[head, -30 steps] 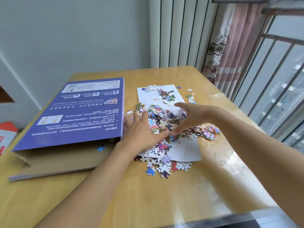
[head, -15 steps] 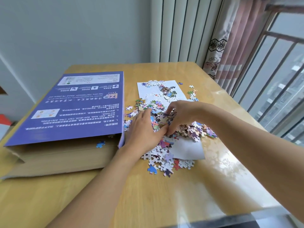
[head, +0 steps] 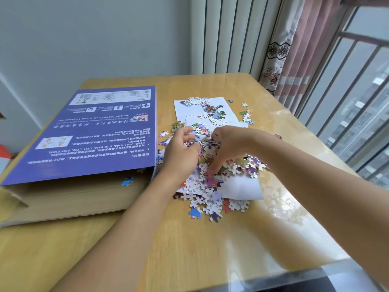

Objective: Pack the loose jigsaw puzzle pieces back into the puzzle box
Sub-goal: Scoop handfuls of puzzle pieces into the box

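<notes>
Loose jigsaw puzzle pieces (head: 210, 197) lie heaped on white paper sheets (head: 242, 187) at the middle of the table. My left hand (head: 181, 152) and my right hand (head: 229, 144) face each other over the heap, fingers curled, and hold a bunch of pieces (head: 207, 148) squeezed between them. The puzzle box (head: 73, 197) lies flat to the left, its brown mouth open toward me under the purple printed top (head: 94, 133). One blue piece (head: 127, 181) sits in that mouth.
More pieces are scattered at the far end of the paper (head: 212, 108) and beside it (head: 246, 115). The wooden table (head: 168, 245) has a glossy cover. A curtain (head: 294, 60) and a barred window (head: 357, 91) stand to the right.
Both hands have drawn together from flat on the heap into curled, cupped shapes, gathering pieces between them. The view has shifted slightly.
</notes>
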`<state>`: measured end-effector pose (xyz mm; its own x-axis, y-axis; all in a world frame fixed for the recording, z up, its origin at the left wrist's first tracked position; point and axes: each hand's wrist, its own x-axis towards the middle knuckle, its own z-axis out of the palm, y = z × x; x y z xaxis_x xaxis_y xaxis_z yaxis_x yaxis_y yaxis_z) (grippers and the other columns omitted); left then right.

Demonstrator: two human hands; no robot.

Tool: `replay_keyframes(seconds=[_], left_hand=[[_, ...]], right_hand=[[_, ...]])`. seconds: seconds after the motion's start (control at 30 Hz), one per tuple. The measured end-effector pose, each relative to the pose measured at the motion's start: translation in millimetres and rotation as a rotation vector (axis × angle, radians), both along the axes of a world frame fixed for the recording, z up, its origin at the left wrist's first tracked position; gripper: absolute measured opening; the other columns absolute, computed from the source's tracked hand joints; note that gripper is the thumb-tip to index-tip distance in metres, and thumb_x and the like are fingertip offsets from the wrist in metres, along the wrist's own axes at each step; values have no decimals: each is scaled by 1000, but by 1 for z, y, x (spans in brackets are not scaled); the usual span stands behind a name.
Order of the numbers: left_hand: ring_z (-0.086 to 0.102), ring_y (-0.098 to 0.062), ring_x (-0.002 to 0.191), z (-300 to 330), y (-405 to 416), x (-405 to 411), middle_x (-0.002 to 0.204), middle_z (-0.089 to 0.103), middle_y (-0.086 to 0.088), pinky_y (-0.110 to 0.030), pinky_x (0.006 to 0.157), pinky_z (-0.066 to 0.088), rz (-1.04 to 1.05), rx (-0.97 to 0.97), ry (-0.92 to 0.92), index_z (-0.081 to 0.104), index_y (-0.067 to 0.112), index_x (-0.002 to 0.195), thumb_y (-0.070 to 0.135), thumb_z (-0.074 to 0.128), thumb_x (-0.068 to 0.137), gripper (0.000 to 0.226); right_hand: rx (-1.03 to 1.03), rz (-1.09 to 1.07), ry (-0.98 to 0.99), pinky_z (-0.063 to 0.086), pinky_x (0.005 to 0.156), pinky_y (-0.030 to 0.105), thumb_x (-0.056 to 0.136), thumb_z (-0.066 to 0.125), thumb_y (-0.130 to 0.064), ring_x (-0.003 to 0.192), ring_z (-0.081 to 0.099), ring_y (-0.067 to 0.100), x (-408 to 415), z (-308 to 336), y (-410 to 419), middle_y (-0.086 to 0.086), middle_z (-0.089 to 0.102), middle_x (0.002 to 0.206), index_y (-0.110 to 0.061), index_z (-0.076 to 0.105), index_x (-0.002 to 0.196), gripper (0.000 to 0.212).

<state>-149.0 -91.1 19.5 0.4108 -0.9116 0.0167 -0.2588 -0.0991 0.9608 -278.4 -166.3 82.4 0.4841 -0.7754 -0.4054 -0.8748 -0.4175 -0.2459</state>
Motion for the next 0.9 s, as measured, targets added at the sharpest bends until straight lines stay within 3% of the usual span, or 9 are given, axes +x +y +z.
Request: replay_keyframes(seconds=[0.03,0.17,0.33,0.47,0.57,0.73,0.83,0.9], left_hand=[[59,1,88,-1,-1,0,130,57,8,-15,66,48,19,-17,53,47,27,138,11,56,98,44],[55,-7,116,-5,-1,4,130,58,3,-24,89,47,67,-87,198,50,22,138,2,65,91,53],[55,-13,123,-7,-2,8,130,59,-1,-21,86,46,99,-131,354,53,21,133,-7,71,84,60],[57,-13,119,-7,-3,5,130,59,-4,-16,81,49,95,-179,394,54,23,126,-11,72,81,59],[59,-16,113,-8,-4,5,127,60,-3,-25,87,53,94,-209,408,56,25,122,-12,74,78,60],[61,-11,107,-5,-4,0,125,59,-3,-16,76,54,70,-265,438,55,21,124,-18,69,79,61],[65,1,95,-4,-3,1,122,60,-4,-18,79,55,72,-300,451,55,16,128,-19,69,78,63],[65,6,92,-3,-3,1,123,60,-5,-19,79,55,73,-322,435,55,15,127,-18,70,78,61]], right_hand=[[5,-12,-15,52,86,35,59,93,-49,108,61,26,3,0,1,5,58,129,-14,48,135,95],[98,-107,-157,56,73,32,60,95,-38,89,62,19,4,-3,-3,-1,60,107,-17,53,128,81],[247,-241,-383,56,69,38,56,97,-25,80,62,25,1,-13,-13,9,66,108,-15,59,112,69],[331,-250,-468,53,63,33,41,100,-29,90,70,29,-1,-19,-15,11,67,113,-20,61,117,86],[328,-197,-439,58,70,35,50,99,-28,101,70,30,-1,-16,-12,5,65,115,-25,58,121,82],[238,-93,-379,57,70,29,51,99,-30,102,63,23,8,-14,-9,0,56,123,-32,51,137,98],[201,-54,-388,59,81,35,47,100,-34,102,64,23,8,-15,-11,-1,59,122,-32,54,135,99],[201,-59,-426,61,77,35,46,100,-32,94,66,20,6,-18,-14,1,63,114,-29,59,130,94]])
